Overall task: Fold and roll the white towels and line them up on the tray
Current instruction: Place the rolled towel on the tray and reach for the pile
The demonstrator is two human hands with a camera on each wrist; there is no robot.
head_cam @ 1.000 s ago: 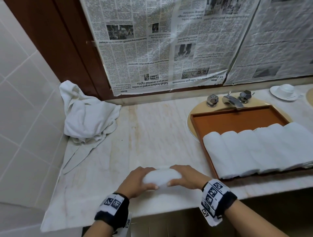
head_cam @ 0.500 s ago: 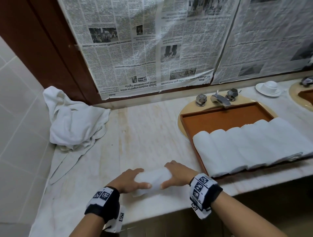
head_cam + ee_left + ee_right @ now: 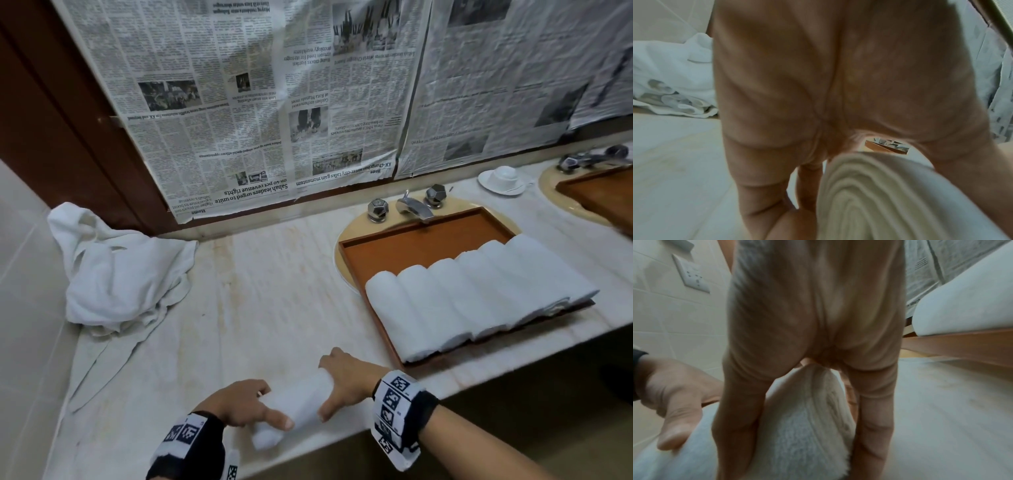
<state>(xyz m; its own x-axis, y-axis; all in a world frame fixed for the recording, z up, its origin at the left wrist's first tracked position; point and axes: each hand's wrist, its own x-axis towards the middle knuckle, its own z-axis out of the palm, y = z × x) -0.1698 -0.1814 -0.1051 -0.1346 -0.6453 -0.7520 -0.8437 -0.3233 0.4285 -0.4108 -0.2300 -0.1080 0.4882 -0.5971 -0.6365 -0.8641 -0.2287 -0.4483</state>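
A rolled white towel (image 3: 298, 407) lies slantwise on the marble counter near its front edge. My left hand (image 3: 246, 407) grips its near end, thumb over the top, and the left wrist view shows the roll's spiral end (image 3: 879, 203) under my left hand (image 3: 818, 97). My right hand (image 3: 346, 380) grips the far end, and the right wrist view shows my right hand (image 3: 813, 321) with thumb and fingers astride the rolled towel (image 3: 797, 434). To the right, the brown tray (image 3: 428, 240) holds several rolled towels (image 3: 479, 294) side by side.
A heap of unfolded white towels (image 3: 116, 274) sits at the back left against the tiled wall. The tray rests over a sink with a chrome faucet (image 3: 411, 207). A cup and saucer (image 3: 503, 176) and a second tray (image 3: 603, 202) are at far right. Newspaper covers the back wall.
The roll has turned from lying crosswise to slanted, its right end now farther from me and its left end nearer the counter edge. Both hands still hold it.
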